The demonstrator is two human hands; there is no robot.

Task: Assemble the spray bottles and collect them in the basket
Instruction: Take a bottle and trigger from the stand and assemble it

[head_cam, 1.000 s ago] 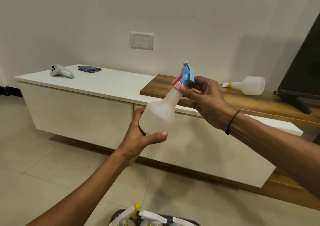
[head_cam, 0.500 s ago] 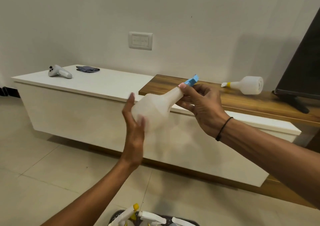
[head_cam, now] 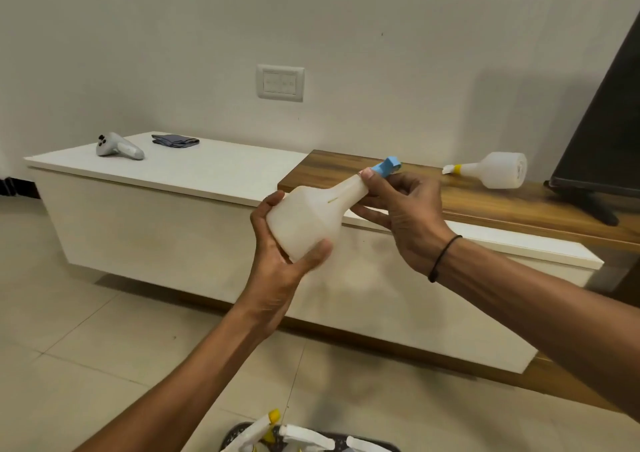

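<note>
Spray bottle [head_cam: 311, 214] sits at the frame's centre, tilted with its neck toward the upper right. Your left hand [head_cam: 280, 261] is wrapped around its wide base, thumb pressed to the near side. Your right hand [head_cam: 401, 212] pinches the neck, just below the blue trigger head [head_cam: 388, 166]. A second bottle [head_cam: 495, 173] lies on its side on the wooden shelf [head_cam: 519, 205] at right. At the bottom edge, the basket [head_cam: 235, 434] holds more sprayers.
</note>
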